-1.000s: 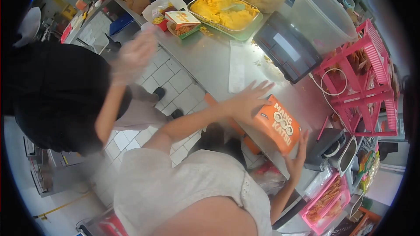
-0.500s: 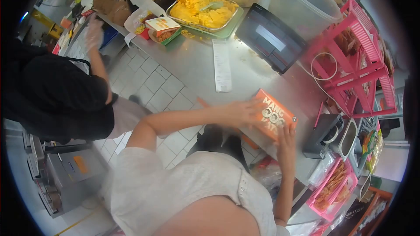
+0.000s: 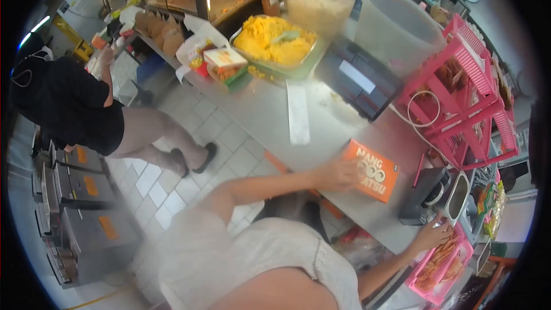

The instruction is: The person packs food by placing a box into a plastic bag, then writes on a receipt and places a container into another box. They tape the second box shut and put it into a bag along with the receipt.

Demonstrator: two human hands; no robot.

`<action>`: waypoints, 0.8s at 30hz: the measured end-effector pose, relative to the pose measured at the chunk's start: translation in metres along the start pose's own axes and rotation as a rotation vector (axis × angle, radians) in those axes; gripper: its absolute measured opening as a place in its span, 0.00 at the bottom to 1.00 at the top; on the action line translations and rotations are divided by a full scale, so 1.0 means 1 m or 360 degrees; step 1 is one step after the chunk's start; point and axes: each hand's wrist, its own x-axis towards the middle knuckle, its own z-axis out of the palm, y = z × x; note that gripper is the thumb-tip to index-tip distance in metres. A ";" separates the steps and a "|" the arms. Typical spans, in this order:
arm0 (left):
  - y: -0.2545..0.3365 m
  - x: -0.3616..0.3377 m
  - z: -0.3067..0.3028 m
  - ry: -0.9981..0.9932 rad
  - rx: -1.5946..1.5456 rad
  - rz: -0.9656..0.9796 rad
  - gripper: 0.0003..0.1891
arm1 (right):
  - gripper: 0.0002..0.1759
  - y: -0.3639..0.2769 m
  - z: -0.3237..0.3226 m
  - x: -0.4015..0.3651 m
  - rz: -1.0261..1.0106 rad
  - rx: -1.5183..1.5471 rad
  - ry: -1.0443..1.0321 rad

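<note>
An orange cardboard takeaway box [image 3: 374, 181] with white lettering lies closed on the steel counter [image 3: 258, 109]. My left hand [image 3: 337, 174] is at the box's left side, its fingers bent against the edge and slightly blurred. Farther right, my right hand [image 3: 433, 234] reaches out with fingers apart over the near end of a metal container [image 3: 457, 198]. Just below it is a pink basket [image 3: 427, 284] holding flat, brown fried-looking pieces [image 3: 441, 264].
A tablet [image 3: 361, 77] and a paper receipt [image 3: 297, 113] lie beyond the box. Behind are a tray of yellow food [image 3: 275, 40], tubs [image 3: 402, 28] and filled food boxes [image 3: 227, 60]. A pink rack [image 3: 465, 97] stands right. A person in black [image 3: 80, 92] is at left.
My right hand has left the box and moved right to the metal container and pink basket. My left hand stays at the box. The person at left has moved farther away.
</note>
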 end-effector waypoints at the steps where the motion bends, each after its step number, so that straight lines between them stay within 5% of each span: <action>1: -0.005 0.002 0.007 0.0055 -0.0188 0.0014 0.14 | 0.24 0.036 0.031 -0.008 0.0149 0.0389 -0.0581; 2: -0.006 0.003 0.006 0.0040 -0.0131 0.0069 0.14 | 0.25 0.045 0.053 -0.013 0.0277 0.0805 -0.1143; 4: -0.002 0.014 0.018 -0.0057 -0.0090 0.0089 0.13 | 0.26 0.017 0.037 -0.004 0.0776 0.1296 -0.1590; 6: -0.010 0.016 0.028 -0.0142 -0.0315 -0.0001 0.14 | 0.25 0.004 0.030 -0.010 0.0585 0.1108 -0.1593; 9: 0.000 0.030 0.028 -0.0138 -0.0228 0.0039 0.14 | 0.17 -0.008 0.013 -0.010 0.0394 0.0870 -0.0407; 10: 0.000 0.037 0.024 -0.0131 -0.0240 0.0039 0.14 | 0.13 -0.008 0.011 -0.009 0.0427 0.0753 -0.0240; 17: 0.000 0.043 0.032 -0.0190 -0.0204 -0.0045 0.11 | 0.07 0.035 0.023 0.053 0.0684 0.1140 -0.0494; 22: 0.035 0.047 0.029 -0.0211 0.0182 -0.0259 0.14 | 0.07 0.081 0.143 0.150 0.0590 0.1254 -0.0392; 24: 0.041 0.040 0.036 -0.0204 0.0243 -0.0399 0.15 | 0.06 0.089 0.205 0.189 0.0324 0.1045 -0.0358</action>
